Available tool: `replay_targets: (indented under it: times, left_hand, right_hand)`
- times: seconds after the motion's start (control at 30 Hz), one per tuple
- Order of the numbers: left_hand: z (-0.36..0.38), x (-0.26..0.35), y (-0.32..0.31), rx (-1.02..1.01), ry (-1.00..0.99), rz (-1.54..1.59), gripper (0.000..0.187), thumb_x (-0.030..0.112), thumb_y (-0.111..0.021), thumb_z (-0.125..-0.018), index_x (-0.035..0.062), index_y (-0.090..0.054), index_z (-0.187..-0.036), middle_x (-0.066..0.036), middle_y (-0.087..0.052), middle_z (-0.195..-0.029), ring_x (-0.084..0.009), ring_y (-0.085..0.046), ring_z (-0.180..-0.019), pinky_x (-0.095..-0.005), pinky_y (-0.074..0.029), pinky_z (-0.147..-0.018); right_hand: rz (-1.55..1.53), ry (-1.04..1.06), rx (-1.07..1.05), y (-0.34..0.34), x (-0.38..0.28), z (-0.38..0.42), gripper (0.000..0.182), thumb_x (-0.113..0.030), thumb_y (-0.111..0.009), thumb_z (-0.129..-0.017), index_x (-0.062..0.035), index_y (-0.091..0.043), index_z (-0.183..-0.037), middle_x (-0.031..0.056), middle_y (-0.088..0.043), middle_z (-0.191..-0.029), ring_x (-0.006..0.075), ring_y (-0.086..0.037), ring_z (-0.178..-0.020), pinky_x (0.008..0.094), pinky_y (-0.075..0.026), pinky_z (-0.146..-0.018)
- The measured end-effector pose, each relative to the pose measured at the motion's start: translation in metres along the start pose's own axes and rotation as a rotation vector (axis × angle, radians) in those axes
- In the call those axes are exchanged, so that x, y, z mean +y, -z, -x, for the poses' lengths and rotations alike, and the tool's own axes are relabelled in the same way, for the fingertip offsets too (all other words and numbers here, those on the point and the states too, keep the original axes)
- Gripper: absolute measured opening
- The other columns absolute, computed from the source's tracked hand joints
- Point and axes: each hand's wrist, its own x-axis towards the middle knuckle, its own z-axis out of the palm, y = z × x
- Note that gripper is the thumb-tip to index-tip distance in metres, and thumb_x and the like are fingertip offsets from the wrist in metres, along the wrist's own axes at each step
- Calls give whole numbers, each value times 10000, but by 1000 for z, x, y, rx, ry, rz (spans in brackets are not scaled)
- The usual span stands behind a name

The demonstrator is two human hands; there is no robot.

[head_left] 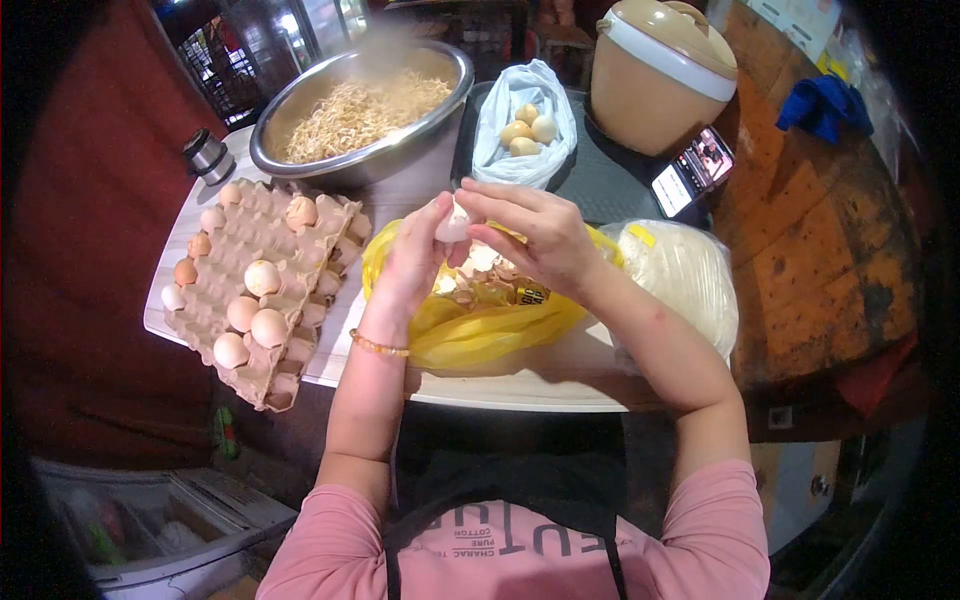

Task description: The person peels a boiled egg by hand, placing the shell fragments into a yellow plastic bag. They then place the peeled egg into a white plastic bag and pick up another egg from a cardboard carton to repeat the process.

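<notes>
My left hand (pixel 415 245) is wrapped round a pale egg (pixel 453 226), held up above a yellow plastic bag (pixel 465 340). The fingers of my right hand (pixel 540 230) meet the egg from the other side, at its top and edge. Broken eggshells (pixel 485 285) lie inside the bag, directly below my hands. To the left, a cardboard egg tray (pixel 225 275) carries several whole eggs, some with cracked-looking shells. Past my hands, a light blue plastic bag (pixel 490 140) has several eggs in it.
A large steel bowl (pixel 262 150) of shredded food stands at the back left, beside a small black-and-silver jar (pixel 207 157). A dark tray (pixel 600 200) bears a beige lidded container (pixel 640 100) and a propped phone (pixel 693 172). A wrapped white bundle (pixel 690 290) sits at right.
</notes>
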Motion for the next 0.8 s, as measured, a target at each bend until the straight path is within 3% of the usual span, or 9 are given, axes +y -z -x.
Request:
replay_targets:
  times: [0.1, 0.23, 0.4, 0.6, 0.8]
  left_hand:
    - [-1, -4, 1, -17, 31, -43, 351, 384, -475, -988, 62, -603, -930, -6, -568, -742, -84, -520, -608, -226, -412, -540]
    - [0, -3, -3, -8, 50, -75, 359, 408, -462, -985, 92, -606, -896, -5, -592, -718, -84, -541, -583, -217, -427, -514]
    - [0, -5, -3, -4, 73, -54, 367, 385, -462, -996, 55, -617, -952, 4, -562, -744, -73, -506, -591, -214, -406, -520]
    - [0, -4, -6, 27, 84, -81, 367, 378, -462, -996, 51, -617, -938, -3, -562, -730, -73, -492, -572, -214, -395, -507]
    - [-1, -7, -3, 17, 71, -167, 374, 425, -510, -964, 75, -602, -867, -16, -573, -694, -103, -526, -566, -234, -422, -507]
  right_hand:
    - [-33, -36, 16, -3, 1, 3, 254, -181, -693, -835, -58, -686, -1057, 105, -689, -1029, 272, -681, -876, 348, -549, -739]
    - [-5, -33, 26, -3, -3, 4, 240, -142, -678, -824, -64, -679, -1050, 92, -695, -993, 264, -684, -840, 348, -550, -710]
    - [184, 44, -8, -5, -5, 6, 271, -85, -627, -779, -32, -645, -1044, 117, -692, -963, 249, -684, -804, 334, -552, -681]
    - [296, 129, -17, -8, -4, 8, 246, -79, -584, -790, 16, -620, -1014, 135, -683, -922, 241, -683, -791, 326, -549, -667]
    - [276, 78, -55, -5, -7, 8, 166, -95, -582, -793, -9, -570, -934, 116, -643, -806, 247, -659, -714, 346, -532, -625]
